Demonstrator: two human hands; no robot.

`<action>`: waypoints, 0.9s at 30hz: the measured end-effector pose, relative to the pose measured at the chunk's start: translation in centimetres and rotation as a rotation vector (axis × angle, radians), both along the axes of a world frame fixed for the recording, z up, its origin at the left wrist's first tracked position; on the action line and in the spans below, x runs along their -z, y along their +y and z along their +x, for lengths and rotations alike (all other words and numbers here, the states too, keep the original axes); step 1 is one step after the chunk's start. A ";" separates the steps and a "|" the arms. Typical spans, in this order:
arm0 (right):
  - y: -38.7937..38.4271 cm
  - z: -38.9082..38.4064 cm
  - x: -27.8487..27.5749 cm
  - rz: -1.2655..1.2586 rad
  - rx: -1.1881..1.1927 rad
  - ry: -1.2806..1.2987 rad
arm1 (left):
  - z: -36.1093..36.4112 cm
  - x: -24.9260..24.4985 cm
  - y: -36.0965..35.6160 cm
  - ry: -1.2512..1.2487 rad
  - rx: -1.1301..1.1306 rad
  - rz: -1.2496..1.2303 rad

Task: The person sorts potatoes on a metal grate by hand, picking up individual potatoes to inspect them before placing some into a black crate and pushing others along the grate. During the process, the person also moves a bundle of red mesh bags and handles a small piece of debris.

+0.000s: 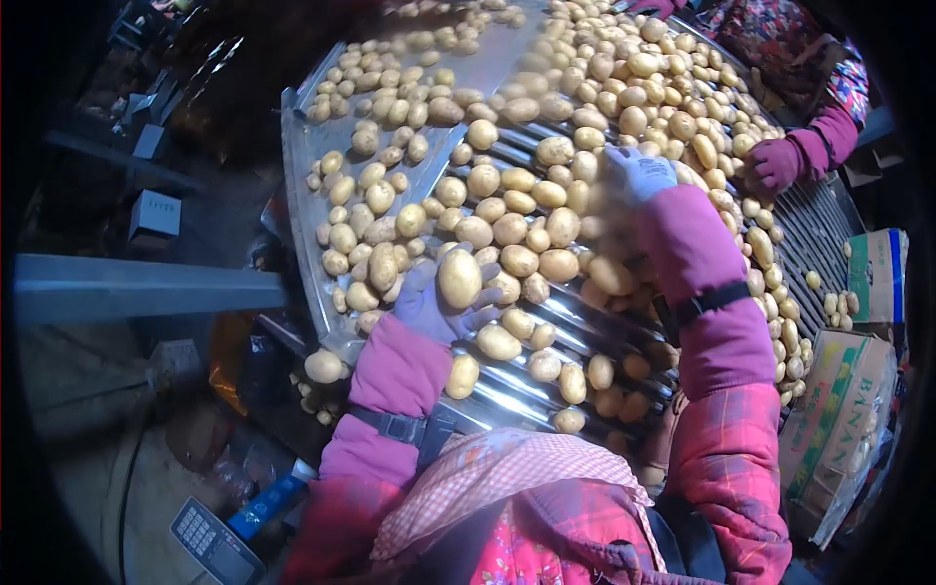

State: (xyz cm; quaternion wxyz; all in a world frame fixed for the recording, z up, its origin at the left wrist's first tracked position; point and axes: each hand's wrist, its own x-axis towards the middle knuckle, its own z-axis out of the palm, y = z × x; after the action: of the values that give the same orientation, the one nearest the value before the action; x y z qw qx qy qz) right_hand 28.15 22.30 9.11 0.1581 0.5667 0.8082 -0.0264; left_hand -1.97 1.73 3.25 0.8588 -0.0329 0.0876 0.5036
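Observation:
My left hand (pixel 421 300), in a pale purple glove, is palm up at the left of the rollers, its fingers curled around a large yellow potato (pixel 459 278). Other potatoes (pixel 520 260) lie close beside it, on the shiny metal rollers (pixel 531 375). Farther up and to the right, my right hand (pixel 643 175) in a light glove with printing on its back reaches over the heaped potatoes. Its fingers point left and are partly hidden and blurred, so their grip does not show.
A metal side plate (pixel 304 210) borders the rollers on the left. At the right, another person's dark pink gloved hand (pixel 775 166) touches the potatoes. Cardboard boxes (pixel 829 429) stand at the right edge, a keypad device (pixel 216 544) at lower left. A blue-grey beam (pixel 146 290) crosses the left.

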 end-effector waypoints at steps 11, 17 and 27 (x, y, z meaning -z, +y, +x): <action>0.8 0.3 2.9 0.023 0.332 0.542 | 0.2 -2.2 0.0 0.278 -0.086 -0.086; -5.8 -7.8 1.1 -0.255 -0.056 1.196 | -1.0 0.6 0.0 0.083 0.034 -0.026; 1.1 -9.4 1.4 0.074 -0.021 0.410 | -0.3 -0.7 0.1 0.011 0.009 -0.039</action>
State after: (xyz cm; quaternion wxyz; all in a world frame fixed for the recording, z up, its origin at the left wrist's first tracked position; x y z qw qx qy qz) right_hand 18.75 23.37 7.69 -0.0303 0.5463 0.8298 -0.1097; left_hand -2.25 1.85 3.92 0.8596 -0.0466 0.1025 0.4983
